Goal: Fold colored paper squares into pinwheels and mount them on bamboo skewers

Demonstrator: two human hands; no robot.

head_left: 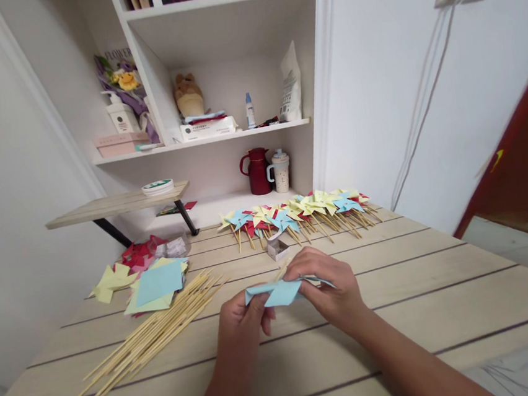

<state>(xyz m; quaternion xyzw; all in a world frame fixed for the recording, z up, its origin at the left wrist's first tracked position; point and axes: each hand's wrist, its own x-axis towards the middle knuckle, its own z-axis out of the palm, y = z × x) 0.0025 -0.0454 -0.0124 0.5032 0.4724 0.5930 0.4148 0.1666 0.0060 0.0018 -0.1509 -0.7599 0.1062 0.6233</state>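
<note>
A blue paper pinwheel [283,292] is held between my two hands above the table, its folded paper seen nearly edge-on. My left hand [243,321] pinches its left side with thumb and fingers. On its right side my right hand [326,282] grips the paper, fingers over the top and thumb in front. A short piece of pale stick [281,272] shows just behind the paper; how it meets the pinwheel is hidden. Beyond my hands stands a small open metal box [277,248]. To the left lies a loose bundle of thin wooden sticks [164,329].
Finished-looking pinwheels on sticks [285,219] lie in a row at the back. Stacked paper squares [160,282], a yellow folded pinwheel [112,283] and red pieces [141,253] sit at left. A small raised shelf [119,204], a red jug [258,172] and a cup [281,172] stand behind.
</note>
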